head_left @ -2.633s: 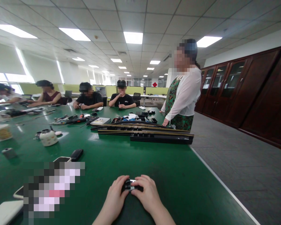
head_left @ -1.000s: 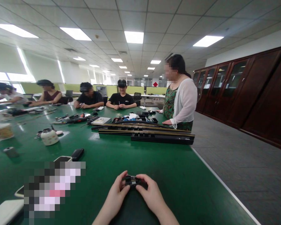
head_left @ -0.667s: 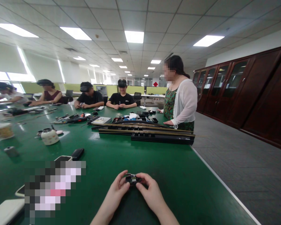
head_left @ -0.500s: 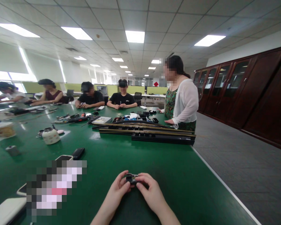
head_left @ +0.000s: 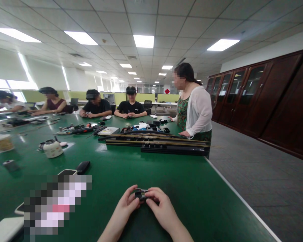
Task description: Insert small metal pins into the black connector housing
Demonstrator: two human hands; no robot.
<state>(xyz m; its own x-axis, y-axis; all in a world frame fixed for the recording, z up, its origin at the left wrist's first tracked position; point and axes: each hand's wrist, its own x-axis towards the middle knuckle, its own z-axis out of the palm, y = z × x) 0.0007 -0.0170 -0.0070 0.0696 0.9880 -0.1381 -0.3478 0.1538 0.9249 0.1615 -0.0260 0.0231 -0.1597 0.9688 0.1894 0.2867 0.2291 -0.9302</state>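
Observation:
Between my two hands, just above the green table, is a small black part with a silvery metal strip along its top; its exact kind is too small to make out. My left hand pinches its left end with thumb and fingers. From the other side, my right hand grips the right end, its thumb low and its fingers over the top. The fingertips cover both ends of the part.
Black rails with thin brass-coloured rods lie across the table ahead. To the left are a pale jar, a metal cylinder, a black case and a white box. Several people sit around the far side; one person stands at right.
The view has shifted slightly, so the table items appear a little further left. Both hands keep hold of the small black part, with hardly any change in their grip.

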